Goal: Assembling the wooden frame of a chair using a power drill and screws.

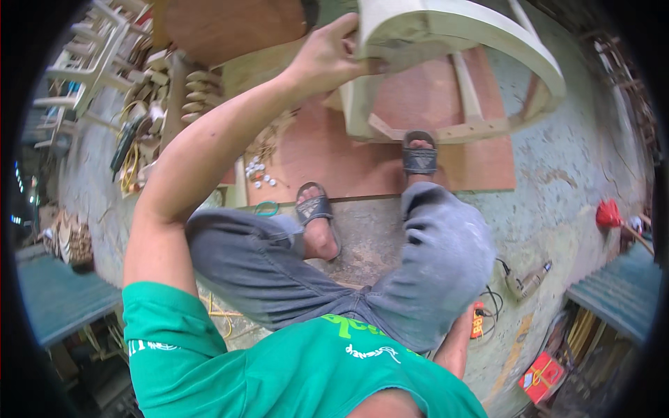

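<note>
My left hand [331, 59] is closed round the near-left side of a pale wooden chair frame [481, 129] at the top of the view. Its thumb shows on top, while the other fingers are partly hidden by the wood. The frame is curved, with a rounded rail and several legs or struts. It stands tilted over a reddish-brown board [334, 167], beside my sandalled right foot. My right forearm [456, 348] reaches down beside my right thigh, near an orange power strip [477, 320]. The leg hides the fingers of that hand.
A drill-like power tool [531, 280] with a black cord lies on the floor at right. Small white pieces [259, 173] and a green ring [266, 208] are near my left foot. Wooden parts [157, 83] and a dark-green tool [124, 146] are at left; a red box [542, 377] is lower right.
</note>
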Motion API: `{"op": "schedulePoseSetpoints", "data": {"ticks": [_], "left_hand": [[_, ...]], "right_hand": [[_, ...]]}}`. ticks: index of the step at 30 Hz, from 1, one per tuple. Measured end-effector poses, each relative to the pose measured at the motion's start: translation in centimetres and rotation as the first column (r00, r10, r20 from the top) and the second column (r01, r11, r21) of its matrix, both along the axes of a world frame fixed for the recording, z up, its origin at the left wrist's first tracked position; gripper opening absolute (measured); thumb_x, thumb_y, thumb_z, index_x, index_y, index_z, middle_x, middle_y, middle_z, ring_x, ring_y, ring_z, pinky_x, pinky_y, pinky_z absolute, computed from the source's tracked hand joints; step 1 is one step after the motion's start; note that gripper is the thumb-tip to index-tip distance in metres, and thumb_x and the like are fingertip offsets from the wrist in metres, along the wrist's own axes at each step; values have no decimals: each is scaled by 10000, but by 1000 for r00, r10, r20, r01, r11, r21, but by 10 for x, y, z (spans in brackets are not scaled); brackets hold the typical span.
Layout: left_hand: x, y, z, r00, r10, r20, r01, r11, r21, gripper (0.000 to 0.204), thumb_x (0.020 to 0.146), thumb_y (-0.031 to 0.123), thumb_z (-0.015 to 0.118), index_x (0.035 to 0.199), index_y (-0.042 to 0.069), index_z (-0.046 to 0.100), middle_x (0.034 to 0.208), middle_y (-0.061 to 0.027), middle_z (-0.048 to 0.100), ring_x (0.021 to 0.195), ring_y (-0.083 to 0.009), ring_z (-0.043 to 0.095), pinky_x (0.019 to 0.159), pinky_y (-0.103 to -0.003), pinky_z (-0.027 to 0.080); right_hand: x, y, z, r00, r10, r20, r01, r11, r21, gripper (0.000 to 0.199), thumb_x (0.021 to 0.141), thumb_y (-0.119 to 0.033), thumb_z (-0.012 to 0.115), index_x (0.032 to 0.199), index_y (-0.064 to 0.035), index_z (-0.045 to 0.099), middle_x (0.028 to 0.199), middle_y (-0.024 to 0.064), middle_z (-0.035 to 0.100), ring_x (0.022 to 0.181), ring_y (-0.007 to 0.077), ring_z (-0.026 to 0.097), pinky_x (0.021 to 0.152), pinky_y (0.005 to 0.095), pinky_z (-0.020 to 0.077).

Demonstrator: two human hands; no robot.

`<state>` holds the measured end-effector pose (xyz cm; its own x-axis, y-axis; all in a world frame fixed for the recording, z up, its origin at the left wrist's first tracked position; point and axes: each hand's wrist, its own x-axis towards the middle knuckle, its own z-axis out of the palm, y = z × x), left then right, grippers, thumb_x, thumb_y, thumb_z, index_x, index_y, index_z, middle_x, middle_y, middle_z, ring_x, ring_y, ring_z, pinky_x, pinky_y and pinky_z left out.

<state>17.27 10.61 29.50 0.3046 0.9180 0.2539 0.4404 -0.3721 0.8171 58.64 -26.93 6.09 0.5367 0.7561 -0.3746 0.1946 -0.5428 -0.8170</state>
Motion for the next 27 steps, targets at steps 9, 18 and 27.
{"op": "schedulePoseSetpoints", "data": {"ticks": [9, 18, 27], "left_hand": [[-124, 20, -96, 953, -18, -303, -83, 945, -318, 259, 806, 221, 699, 1005, 59, 658, 797, -48, 646, 730, -146, 604, 710, -290, 494], [-174, -4, -314, 627, 362, -690, -565, 821, -84, 175, 774, 233, 638, 902, 134, 703, 910, -118, 659, 890, -314, 608, 766, -428, 485], [-174, 2, -341, 523, 524, -672, -376, 850, 370, 214, 805, 223, 575, 903, 36, 610, 880, -159, 627, 828, -341, 590, 706, -480, 451]], "right_hand": [[33, -13, 28, 961, 273, -52, -274, 961, -21, 357, 767, -201, 697, 1044, 0, 596, 854, 84, 631, 785, 168, 590, 716, 315, 466], [37, -12, 69, 897, 441, -23, -442, 897, -13, 379, 769, -246, 710, 1041, -8, 594, 827, 70, 619, 766, 160, 583, 707, 310, 464], [-39, 212, 97, 887, 458, 57, -460, 888, 20, 430, 766, -334, 728, 1027, -22, 588, 798, 47, 596, 739, 148, 569, 690, 302, 459]]}}
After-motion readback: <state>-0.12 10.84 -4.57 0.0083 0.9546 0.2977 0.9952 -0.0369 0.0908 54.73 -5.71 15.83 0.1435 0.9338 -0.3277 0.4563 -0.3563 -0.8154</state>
